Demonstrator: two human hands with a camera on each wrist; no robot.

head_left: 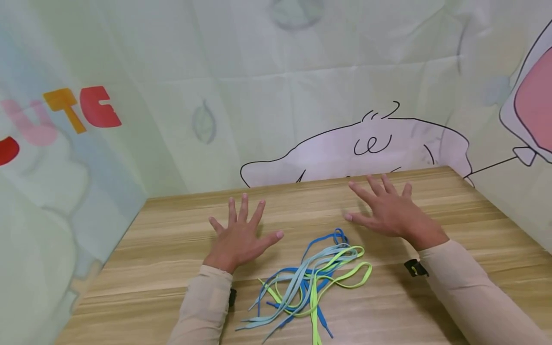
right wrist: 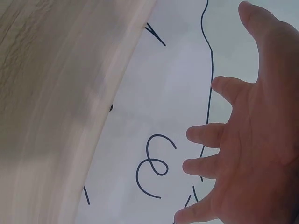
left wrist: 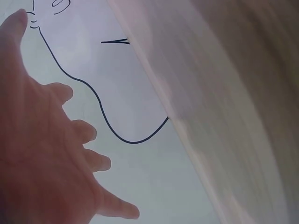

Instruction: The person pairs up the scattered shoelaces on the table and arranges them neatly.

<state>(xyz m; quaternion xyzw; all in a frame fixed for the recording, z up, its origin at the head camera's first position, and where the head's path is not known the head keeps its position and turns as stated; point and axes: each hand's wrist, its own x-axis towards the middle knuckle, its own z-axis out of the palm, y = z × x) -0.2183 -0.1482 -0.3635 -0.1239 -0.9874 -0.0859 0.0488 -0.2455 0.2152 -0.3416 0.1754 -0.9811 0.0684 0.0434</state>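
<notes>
A loose tangle of flat shoelaces lies on the wooden table between and nearer than the hands. Among them are blue laces point(head_left: 324, 320), pale blue laces point(head_left: 297, 280) and yellow-green laces point(head_left: 314, 306), crossing over one another. To the left of the pile, my left hand point(head_left: 239, 242) is held palm down over the table, fingers spread and holding nothing. My right hand point(head_left: 390, 211) is farther back on the right, also palm down with spread fingers and nothing in it. Both wrist views show the bare palm and splayed fingers, with no lace in sight.
The wood-grain table point(head_left: 164, 249) ends at a printed cloth backdrop point(head_left: 181, 120) with a line-drawn animal and coloured letters. Cloth also hangs along the left and right sides. A small black device point(head_left: 416, 268) sits at the right wrist.
</notes>
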